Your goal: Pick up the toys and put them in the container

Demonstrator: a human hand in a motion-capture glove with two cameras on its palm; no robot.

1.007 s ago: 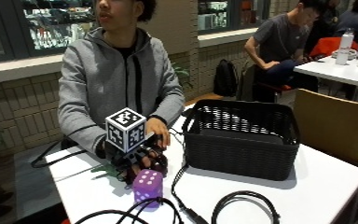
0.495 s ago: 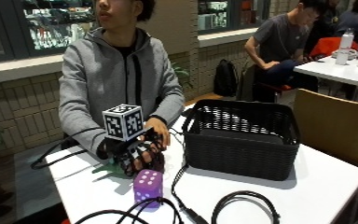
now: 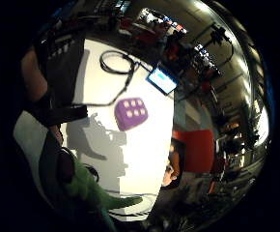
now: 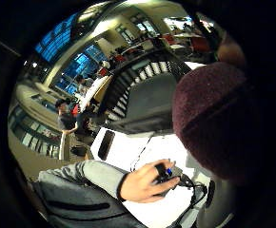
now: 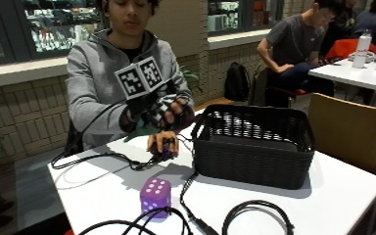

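gloved right hand (image 5: pixel 164 111) raised, fingers curled round a green toy (image 3: pixel 89 191) — purple foam die (image 5: pixel 155 194) beside black woven basket (image 5: pixel 256 147).

basket (image 5: pixel 253 147) top open | cables (image 5: pixel 194 218) cross table (image 5: pixel 97 191) by die (image 5: pixel 155 195)

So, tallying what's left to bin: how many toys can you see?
2: a purple dice on the table in front of the basket, and a green toy held in the gloved right hand. The basket's inside is partly hidden.

White table (image 5: pixel 344 196) bears basket (image 5: pixel 253 147), purple die (image 5: pixel 155 193), cables (image 5: pixel 253 220).
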